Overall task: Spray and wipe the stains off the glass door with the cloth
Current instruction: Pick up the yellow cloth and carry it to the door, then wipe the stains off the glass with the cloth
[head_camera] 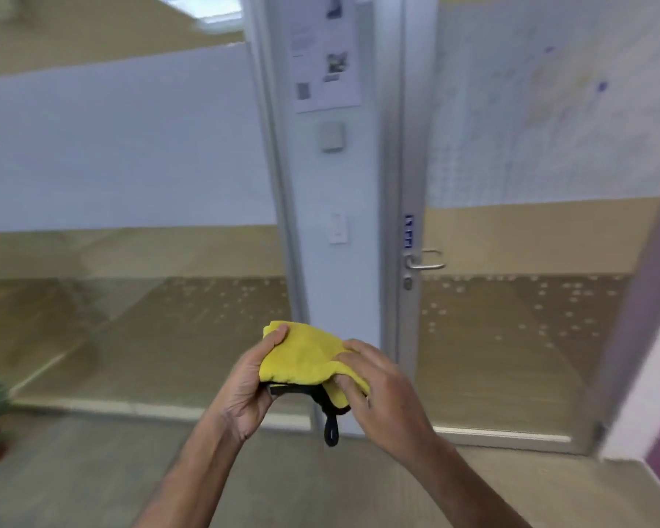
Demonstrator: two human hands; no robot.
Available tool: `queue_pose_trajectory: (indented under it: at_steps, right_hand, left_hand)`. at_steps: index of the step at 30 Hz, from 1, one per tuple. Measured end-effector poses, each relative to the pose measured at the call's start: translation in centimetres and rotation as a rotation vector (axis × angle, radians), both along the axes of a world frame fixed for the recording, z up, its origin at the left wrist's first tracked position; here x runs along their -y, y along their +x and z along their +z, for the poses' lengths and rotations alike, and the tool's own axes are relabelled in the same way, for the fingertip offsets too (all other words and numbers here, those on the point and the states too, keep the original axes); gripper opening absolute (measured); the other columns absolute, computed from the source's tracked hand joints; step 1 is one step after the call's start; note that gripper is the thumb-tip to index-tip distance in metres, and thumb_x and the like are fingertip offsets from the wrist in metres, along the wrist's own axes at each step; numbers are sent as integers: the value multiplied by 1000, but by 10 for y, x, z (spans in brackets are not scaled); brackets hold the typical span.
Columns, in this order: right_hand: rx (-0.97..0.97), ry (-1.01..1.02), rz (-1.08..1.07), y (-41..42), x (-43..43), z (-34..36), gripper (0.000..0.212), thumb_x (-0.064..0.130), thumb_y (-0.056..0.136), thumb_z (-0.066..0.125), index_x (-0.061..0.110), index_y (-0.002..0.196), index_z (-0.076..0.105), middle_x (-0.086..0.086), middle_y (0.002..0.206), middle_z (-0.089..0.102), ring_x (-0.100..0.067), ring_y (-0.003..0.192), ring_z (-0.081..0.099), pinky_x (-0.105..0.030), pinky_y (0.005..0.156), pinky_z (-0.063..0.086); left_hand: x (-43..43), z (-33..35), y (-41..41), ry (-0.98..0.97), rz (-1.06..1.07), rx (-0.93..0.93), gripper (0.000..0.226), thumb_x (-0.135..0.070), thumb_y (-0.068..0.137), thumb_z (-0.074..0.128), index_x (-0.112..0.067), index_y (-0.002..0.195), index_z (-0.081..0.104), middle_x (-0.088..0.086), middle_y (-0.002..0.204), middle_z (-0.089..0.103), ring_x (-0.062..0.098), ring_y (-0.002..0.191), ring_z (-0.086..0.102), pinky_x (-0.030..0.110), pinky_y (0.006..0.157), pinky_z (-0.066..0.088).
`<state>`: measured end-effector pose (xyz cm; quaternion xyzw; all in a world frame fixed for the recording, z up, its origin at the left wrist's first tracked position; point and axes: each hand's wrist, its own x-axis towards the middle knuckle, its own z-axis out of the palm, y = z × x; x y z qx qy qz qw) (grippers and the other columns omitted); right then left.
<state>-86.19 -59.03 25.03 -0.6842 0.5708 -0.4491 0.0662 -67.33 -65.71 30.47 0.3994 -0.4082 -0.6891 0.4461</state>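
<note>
Yellow microfibre fills the space between both hands: the cloth (310,357) is bunched and held at chest height in front of the door (519,261), well short of the glass. The left hand (246,383) grips its left side, thumb pressed on top and fingers (271,390) curled underneath, so the fabric is pinched and kept from sagging. The right hand (374,383) closes over the right edge, its fingers (345,381) pressed together and tucked into a fold. This two-handed hold looks like folding or gathering the cloth into a pad, which would give a flat, firm face for wiping.

Something black sits beneath the cloth, with a strap (331,432) dangling from it. It may be a hem and hanging loop or part of a sprayer; I cannot tell which. No spray bottle is plainly visible.

The door stands ahead and to the right, its handle (425,261) at the left edge of the pane. Its frosted upper band carries faint scribbled marks and a couple of purple spots (602,86), likely the stains to remove. Those sit high on the glass, so the cloth will probably need raising and moving right.

By my reading the wiping has not begun; this is preparation. A loose bundle could smear rather than lift marks, hence the tidy fold.
</note>
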Motion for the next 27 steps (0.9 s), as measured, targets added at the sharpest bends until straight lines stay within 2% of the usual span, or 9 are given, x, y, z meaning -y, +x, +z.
queue_pose_trajectory:
  at_steps: [2,6,8,10,15,18,20,23,27]
  right_hand:
    - [45,-2,-84,-34,8,3,31,36,98,55,24,122,72,7,139,64,-11,129,58,-30,108,47]
    - [199,-11,-203,-110,21,9,35,41,101,52,23,123,71,10,127,70,-10,119,65,-37,101,53]
    - [306,-11,-256,-145,25,16,25,37,102,54,25,114,73,14,105,73,-6,100,69,-38,88,56]
    - [415,-27,-317,-191,28,23,16,29,103,59,24,99,73,12,79,68,-5,75,63,-37,73,54]
    - [557,-48,-306,-304,31,39,20,23,102,61,16,86,72,-13,82,69,-12,70,59,-34,67,50]
    - [617,-44,-274,-369,30,50,22,22,103,61,11,88,73,-19,88,70,-21,74,62,-34,69,48]
    - [666,-62,-243,-408,32,60,20,19,104,61,13,91,75,-18,91,72,-21,80,67,-34,73,50]
    - [692,-87,-199,-453,38,72,20,16,105,59,22,102,78,-7,97,78,-25,96,72,-36,83,55]
    - [597,-87,-152,-500,49,78,25,15,105,58,28,115,77,1,108,78,-20,105,70,-34,91,54]
  left_hand:
    - [22,3,-42,1,-81,-33,43,-44,97,62,-5,110,74,17,102,80,26,84,79,38,72,66]
    - [52,1,-132,-16,-224,-104,70,-65,92,52,-5,123,72,26,123,73,37,110,72,60,102,54]
    - [60,-1,-172,-54,-306,-126,69,-62,91,54,-7,129,69,25,128,71,36,112,70,61,107,50]
    - [67,-3,-222,-103,-369,-104,57,-47,93,61,-9,135,65,18,132,72,32,117,70,58,110,49]
    - [82,-6,-348,-206,-321,-22,36,-14,96,68,-14,132,66,8,125,77,25,116,74,38,88,64]
    - [94,-6,-413,-197,-213,30,33,-8,92,73,-13,124,69,9,118,79,26,107,76,40,86,64]
    - [103,-5,-451,-212,-168,55,31,-9,91,75,-14,121,71,9,115,80,28,106,76,46,90,62]
    - [115,-1,-502,-205,-110,62,30,-10,90,77,-15,119,71,7,111,81,26,103,75,34,77,62]
    - [132,-1,-564,-172,-65,94,15,-18,89,80,-19,101,72,12,106,79,25,89,66,32,66,46]
